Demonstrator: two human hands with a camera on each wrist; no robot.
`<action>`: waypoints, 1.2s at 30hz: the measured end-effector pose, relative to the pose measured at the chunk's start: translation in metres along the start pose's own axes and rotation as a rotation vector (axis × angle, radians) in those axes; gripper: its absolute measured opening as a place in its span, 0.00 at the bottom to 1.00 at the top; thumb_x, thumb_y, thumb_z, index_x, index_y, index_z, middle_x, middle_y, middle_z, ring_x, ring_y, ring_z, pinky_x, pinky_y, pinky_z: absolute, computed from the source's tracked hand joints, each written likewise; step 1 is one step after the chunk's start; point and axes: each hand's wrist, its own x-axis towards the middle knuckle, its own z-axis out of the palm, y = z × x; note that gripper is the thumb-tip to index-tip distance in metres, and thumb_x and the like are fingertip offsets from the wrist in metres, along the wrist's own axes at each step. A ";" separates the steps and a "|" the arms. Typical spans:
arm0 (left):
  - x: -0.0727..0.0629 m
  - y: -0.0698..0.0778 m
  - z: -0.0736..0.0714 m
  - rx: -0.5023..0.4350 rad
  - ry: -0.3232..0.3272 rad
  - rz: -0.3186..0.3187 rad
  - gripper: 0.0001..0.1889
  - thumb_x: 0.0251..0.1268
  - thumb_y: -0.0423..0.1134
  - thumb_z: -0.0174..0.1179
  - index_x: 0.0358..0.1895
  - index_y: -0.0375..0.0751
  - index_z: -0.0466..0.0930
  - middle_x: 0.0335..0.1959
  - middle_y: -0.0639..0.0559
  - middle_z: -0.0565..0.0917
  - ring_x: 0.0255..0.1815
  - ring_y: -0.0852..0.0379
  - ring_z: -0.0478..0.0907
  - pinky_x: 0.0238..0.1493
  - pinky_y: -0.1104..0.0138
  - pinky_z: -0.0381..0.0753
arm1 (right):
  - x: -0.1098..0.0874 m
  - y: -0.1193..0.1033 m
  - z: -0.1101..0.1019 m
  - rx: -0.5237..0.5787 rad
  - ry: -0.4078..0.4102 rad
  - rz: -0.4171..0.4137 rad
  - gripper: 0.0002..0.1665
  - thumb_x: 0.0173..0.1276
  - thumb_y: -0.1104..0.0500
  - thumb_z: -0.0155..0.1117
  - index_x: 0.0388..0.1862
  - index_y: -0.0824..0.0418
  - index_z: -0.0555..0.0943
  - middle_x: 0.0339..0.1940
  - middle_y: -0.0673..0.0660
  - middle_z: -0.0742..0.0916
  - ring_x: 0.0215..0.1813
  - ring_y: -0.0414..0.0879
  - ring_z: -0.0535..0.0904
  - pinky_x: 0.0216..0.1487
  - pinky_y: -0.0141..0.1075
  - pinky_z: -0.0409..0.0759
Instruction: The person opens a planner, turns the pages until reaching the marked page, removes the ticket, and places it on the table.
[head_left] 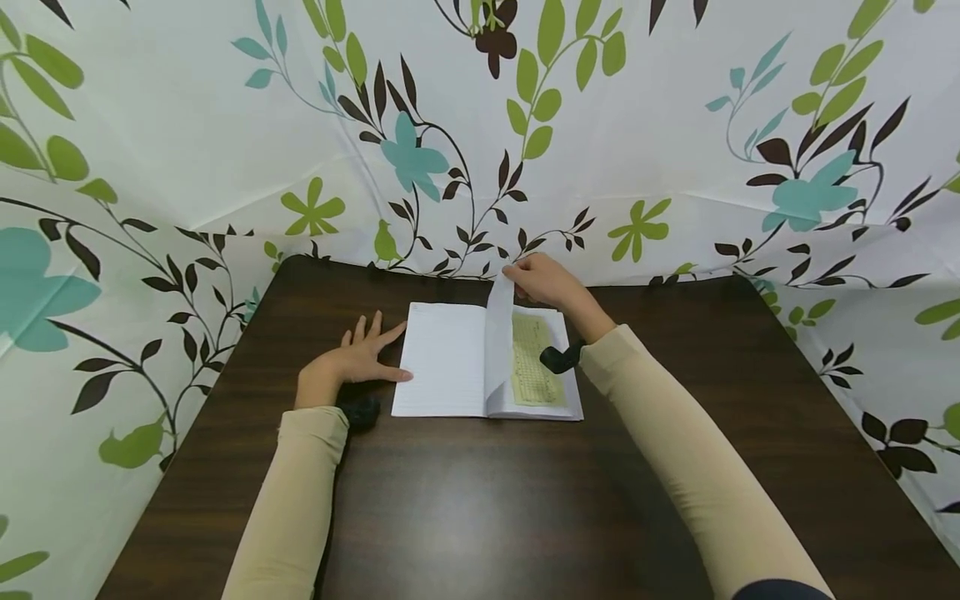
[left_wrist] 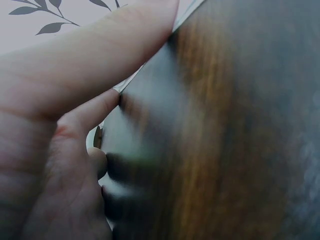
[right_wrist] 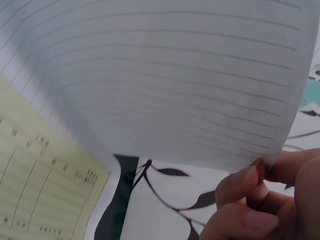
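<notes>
An open notebook point(head_left: 442, 358) with lined white pages lies on the dark wooden table. My right hand point(head_left: 547, 283) pinches the far corner of one lined page point(head_left: 498, 342), which stands raised near the spine. In the right wrist view, thumb and fingers meet on that page's point(right_wrist: 165, 85) corner. Below the lifted page, a yellow printed slip point(head_left: 536, 358) lies on the right side of the notebook. My left hand point(head_left: 356, 358) is spread at the notebook's left edge, with thumb and index fingertip touching it. The left wrist view shows these fingers point(left_wrist: 100, 107) close up at the edge.
The dark wooden table point(head_left: 465, 508) extends on all sides of the notebook. Behind and beside it hangs a white cloth point(head_left: 637, 133) with green, teal and brown leaf prints. A black wrist camera point(head_left: 360, 412) sits by the left wrist, another point(head_left: 561, 358) by the right.
</notes>
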 end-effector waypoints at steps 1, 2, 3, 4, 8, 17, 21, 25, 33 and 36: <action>0.000 -0.001 0.000 0.002 0.000 -0.001 0.60 0.63 0.70 0.65 0.87 0.54 0.37 0.84 0.31 0.22 0.84 0.26 0.17 0.78 0.28 0.26 | 0.001 -0.002 0.001 -0.005 0.004 -0.001 0.29 0.83 0.48 0.49 0.22 0.62 0.78 0.15 0.50 0.76 0.19 0.41 0.63 0.26 0.34 0.65; 0.000 -0.001 0.001 0.001 0.001 -0.002 0.60 0.63 0.70 0.64 0.87 0.54 0.37 0.84 0.31 0.22 0.84 0.26 0.17 0.78 0.28 0.26 | 0.003 -0.005 0.003 -0.015 0.011 -0.003 0.30 0.83 0.48 0.49 0.21 0.61 0.78 0.16 0.50 0.76 0.19 0.41 0.63 0.26 0.34 0.65; 0.000 -0.001 0.001 -0.003 0.002 -0.002 0.60 0.62 0.71 0.65 0.87 0.54 0.37 0.84 0.31 0.22 0.84 0.26 0.17 0.78 0.28 0.26 | 0.004 -0.007 0.005 -0.015 0.017 -0.004 0.30 0.83 0.48 0.50 0.21 0.61 0.78 0.16 0.51 0.77 0.19 0.41 0.64 0.27 0.35 0.65; 0.000 -0.001 0.001 -0.005 0.003 -0.003 0.60 0.62 0.71 0.65 0.87 0.54 0.37 0.84 0.31 0.23 0.84 0.26 0.17 0.78 0.28 0.26 | 0.005 -0.010 0.006 -0.022 0.023 -0.005 0.30 0.83 0.47 0.50 0.20 0.60 0.78 0.17 0.52 0.78 0.20 0.41 0.65 0.27 0.35 0.65; -0.002 0.000 0.000 -0.017 0.007 -0.006 0.60 0.62 0.70 0.66 0.87 0.53 0.38 0.84 0.31 0.23 0.84 0.27 0.17 0.79 0.28 0.25 | 0.011 -0.020 0.015 -0.038 0.033 -0.020 0.30 0.83 0.47 0.49 0.23 0.63 0.79 0.18 0.52 0.79 0.21 0.42 0.66 0.27 0.35 0.65; -0.002 0.002 0.000 -0.014 0.001 -0.018 0.58 0.64 0.68 0.65 0.87 0.55 0.37 0.85 0.33 0.22 0.84 0.29 0.16 0.80 0.30 0.25 | 0.028 -0.042 0.039 -0.027 0.003 -0.085 0.29 0.84 0.50 0.50 0.19 0.59 0.76 0.13 0.47 0.75 0.17 0.39 0.59 0.25 0.33 0.62; -0.001 0.001 0.002 -0.021 0.008 -0.016 0.58 0.64 0.68 0.65 0.87 0.55 0.38 0.85 0.32 0.22 0.84 0.28 0.17 0.79 0.29 0.25 | 0.037 -0.048 0.052 -0.038 0.018 -0.073 0.30 0.83 0.49 0.51 0.16 0.54 0.73 0.15 0.49 0.76 0.18 0.40 0.61 0.24 0.33 0.63; 0.001 0.000 0.006 -0.015 -0.003 -0.022 0.58 0.64 0.68 0.65 0.87 0.55 0.38 0.85 0.32 0.23 0.84 0.27 0.17 0.80 0.29 0.26 | 0.044 -0.050 0.070 -0.070 0.026 -0.064 0.31 0.82 0.49 0.53 0.14 0.53 0.72 0.13 0.47 0.75 0.19 0.41 0.63 0.24 0.33 0.63; -0.001 -0.002 0.004 -0.023 0.002 -0.023 0.58 0.63 0.68 0.66 0.87 0.53 0.39 0.85 0.32 0.23 0.84 0.27 0.16 0.79 0.29 0.25 | 0.061 -0.060 0.101 -0.105 0.015 -0.047 0.33 0.81 0.49 0.54 0.10 0.53 0.69 0.09 0.46 0.71 0.18 0.41 0.63 0.25 0.32 0.62; 0.001 -0.001 0.001 -0.019 0.002 -0.016 0.58 0.63 0.68 0.66 0.87 0.54 0.39 0.85 0.32 0.23 0.84 0.28 0.17 0.80 0.30 0.25 | 0.067 -0.061 0.108 -0.127 0.016 -0.042 0.32 0.81 0.50 0.55 0.11 0.53 0.70 0.09 0.46 0.71 0.19 0.41 0.65 0.26 0.32 0.64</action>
